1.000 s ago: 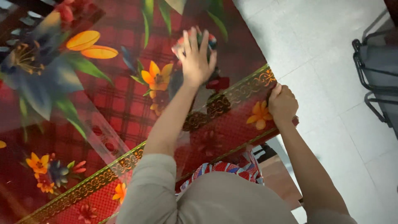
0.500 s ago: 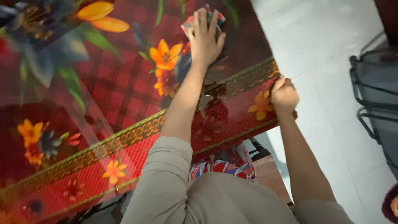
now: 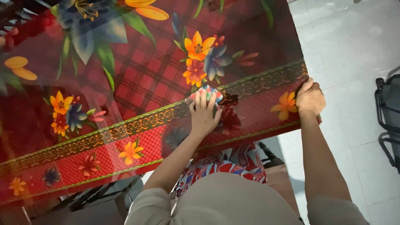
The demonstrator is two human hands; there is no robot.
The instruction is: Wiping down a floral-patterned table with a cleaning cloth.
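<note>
- Cloth (image 3: 205, 92), a small multicoloured wad, lies under our left hand (image 3: 204, 113) on the table, near the front edge and just above the gold patterned border of the tablecloth (image 3: 137, 79).
- From the head view we see our left hand pressed flat on the cloth with fingers spread and straight, not curled around it; only the cloth's far edge shows past the fingertips.
- Our right hand (image 3: 309, 99) is clenched into a fist on the right front corner of the table, gripping the edge of the tablecloth where it turns down.
- We see the tablecloth as glossy dark red with a plaid middle, large orange, blue and red flowers, green leaves and a gold scroll band running along the front.
- Both our forearms reach forward from grey sleeves (image 3: 150, 204) at the bottom of the picture.
- Below the table edge a red, white and blue patterned fabric (image 3: 227, 164) shows between our arms.
- To the right lies a pale tiled floor (image 3: 350, 50), with a dark metal chair frame (image 3: 388, 112) near the right edge, well apart from the table.
</note>
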